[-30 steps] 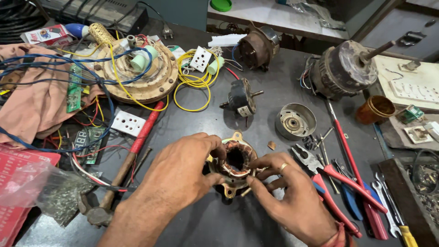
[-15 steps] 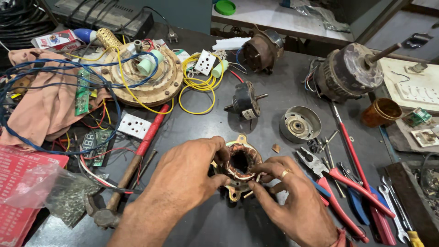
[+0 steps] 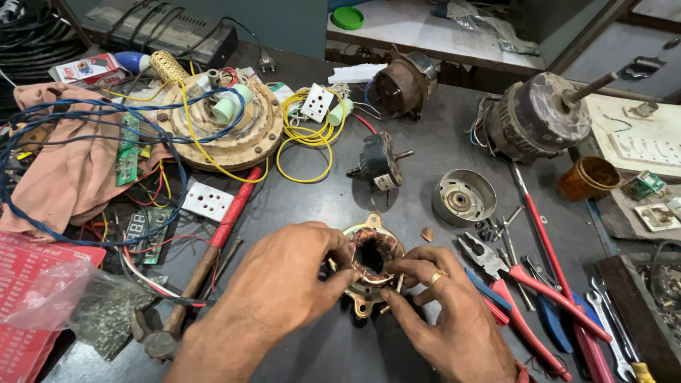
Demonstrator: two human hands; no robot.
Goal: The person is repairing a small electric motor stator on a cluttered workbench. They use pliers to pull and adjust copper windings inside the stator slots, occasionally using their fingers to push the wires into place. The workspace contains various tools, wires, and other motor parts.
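A small motor part (image 3: 369,259) with copper wire wound inside sits low in the middle of the dark bench (image 3: 418,163). Both hands are clamped on it. The left hand (image 3: 287,280) grips one side and the right hand (image 3: 443,312) pinches the other, likely to keep it from turning. Just right of it lie red pliers (image 3: 518,276) and a round metal cap (image 3: 464,197). A hammer (image 3: 206,262) lies to the left. A small black motor (image 3: 379,162) sits behind it.

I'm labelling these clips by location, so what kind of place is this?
Most likely an electrical repair workshop: both hands hold a copper-wound motor part over a bench strewn with old motors, pliers and loose wires.
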